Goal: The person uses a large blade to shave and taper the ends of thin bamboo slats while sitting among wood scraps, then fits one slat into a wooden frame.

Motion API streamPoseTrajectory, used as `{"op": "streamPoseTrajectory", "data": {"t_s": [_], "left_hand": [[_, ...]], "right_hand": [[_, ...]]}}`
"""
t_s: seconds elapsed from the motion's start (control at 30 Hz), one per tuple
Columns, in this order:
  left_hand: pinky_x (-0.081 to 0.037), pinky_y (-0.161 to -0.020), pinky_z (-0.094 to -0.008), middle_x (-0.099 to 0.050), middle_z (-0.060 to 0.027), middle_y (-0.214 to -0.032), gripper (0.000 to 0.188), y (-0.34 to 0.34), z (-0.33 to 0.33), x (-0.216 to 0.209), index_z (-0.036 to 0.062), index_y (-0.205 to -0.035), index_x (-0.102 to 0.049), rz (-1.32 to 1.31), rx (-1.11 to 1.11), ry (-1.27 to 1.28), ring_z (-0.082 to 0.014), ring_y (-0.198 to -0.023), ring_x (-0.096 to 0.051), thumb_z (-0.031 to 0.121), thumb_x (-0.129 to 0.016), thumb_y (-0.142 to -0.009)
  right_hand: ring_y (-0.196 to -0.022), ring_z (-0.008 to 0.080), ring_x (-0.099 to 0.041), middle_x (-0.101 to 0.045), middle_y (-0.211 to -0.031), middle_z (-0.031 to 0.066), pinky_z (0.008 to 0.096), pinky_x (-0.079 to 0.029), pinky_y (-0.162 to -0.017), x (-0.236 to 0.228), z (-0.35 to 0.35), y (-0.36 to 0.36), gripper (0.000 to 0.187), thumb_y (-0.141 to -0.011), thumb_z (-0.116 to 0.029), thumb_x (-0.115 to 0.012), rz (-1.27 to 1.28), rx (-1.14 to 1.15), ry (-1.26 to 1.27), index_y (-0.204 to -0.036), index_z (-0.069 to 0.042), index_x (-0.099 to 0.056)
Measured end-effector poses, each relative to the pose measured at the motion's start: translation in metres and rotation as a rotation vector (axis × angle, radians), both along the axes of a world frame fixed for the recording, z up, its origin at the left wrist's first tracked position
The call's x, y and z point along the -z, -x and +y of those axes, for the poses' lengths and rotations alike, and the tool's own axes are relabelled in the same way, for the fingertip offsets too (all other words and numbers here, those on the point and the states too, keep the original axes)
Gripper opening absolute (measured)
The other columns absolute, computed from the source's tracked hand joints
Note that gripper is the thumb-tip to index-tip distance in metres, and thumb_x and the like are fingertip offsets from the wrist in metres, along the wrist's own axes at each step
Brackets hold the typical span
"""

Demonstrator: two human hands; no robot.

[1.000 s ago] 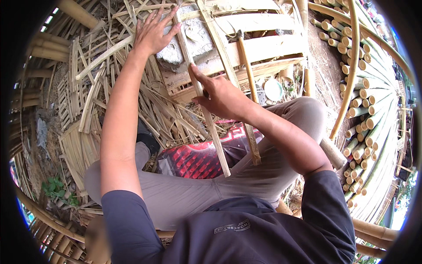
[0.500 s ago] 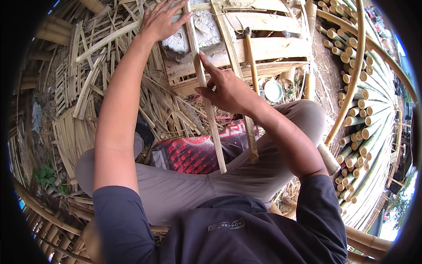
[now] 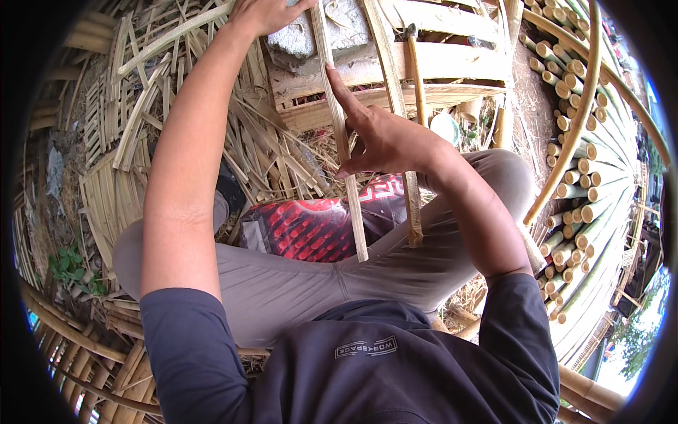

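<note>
My left hand (image 3: 267, 14) is at the top edge, partly cut off, its fingers stretched out toward a long, narrow bamboo strip (image 3: 353, 215). My right hand (image 3: 385, 138) spans the same strip from the right: the index finger points up along it, and the thumb tip touches it lower down. The strip slopes from a rough grey concrete block (image 3: 291, 44) down over my lap. To its right lies a second bamboo strip (image 3: 393, 88), passing behind my right hand. A hammer (image 3: 418, 81) with a wooden handle rests beside that one.
Slatted wood (image 3: 459, 63) supports the block. Split bamboo pieces (image 3: 261, 141) lie heaped at left. A red and black sack (image 3: 304, 230) is between my legs. Behind my right wrist sits a pale round container (image 3: 445, 128). Bamboo poles (image 3: 586, 173) are stacked at right.
My right thumb has moved down the strip and the index finger reaches out straighter. The left hand sits higher in view, more cut off. The whole scene has shifted slightly.
</note>
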State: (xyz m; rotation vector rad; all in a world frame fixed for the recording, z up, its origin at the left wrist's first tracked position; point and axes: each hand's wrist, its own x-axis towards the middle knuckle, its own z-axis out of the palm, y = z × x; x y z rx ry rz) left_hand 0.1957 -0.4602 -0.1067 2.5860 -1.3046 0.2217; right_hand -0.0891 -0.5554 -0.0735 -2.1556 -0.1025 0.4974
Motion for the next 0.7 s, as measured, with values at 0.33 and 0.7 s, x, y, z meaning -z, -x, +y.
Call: {"op": "streamPoseTrajectory", "data": {"t_s": [0.33,0.7], "left_hand": [[-0.021,-0.122,-0.0539,-0.037,-0.0182,-0.16,0.071,0.0,0.003,-0.003,0.0276,-0.157,-0.036,-0.018,-0.014,0.003,-0.0401,-0.147,-0.033,0.064,-0.045,-0.096],[-0.022,-0.121,-0.0587,-0.038,-0.0123,-0.161,0.07,-0.018,0.003,0.027,0.0469,-0.157,-0.027,-0.162,-0.01,0.02,-0.034,-0.149,-0.034,0.076,-0.035,-0.094]], "right_hand": [[-0.091,0.0374,-0.071,-0.075,-0.093,0.0178,0.0439,-0.054,-0.088,-0.007,0.001,-0.004,0.13,-0.081,-0.011,-0.082,0.023,-0.084,0.045,-0.153,-0.001,0.025],[-0.076,0.0361,-0.073,-0.075,-0.084,0.0173,0.0472,-0.057,-0.076,0.002,0.003,0.0,0.128,-0.08,-0.006,-0.082,-0.079,-0.079,0.133,-0.157,-0.006,0.02]]}}
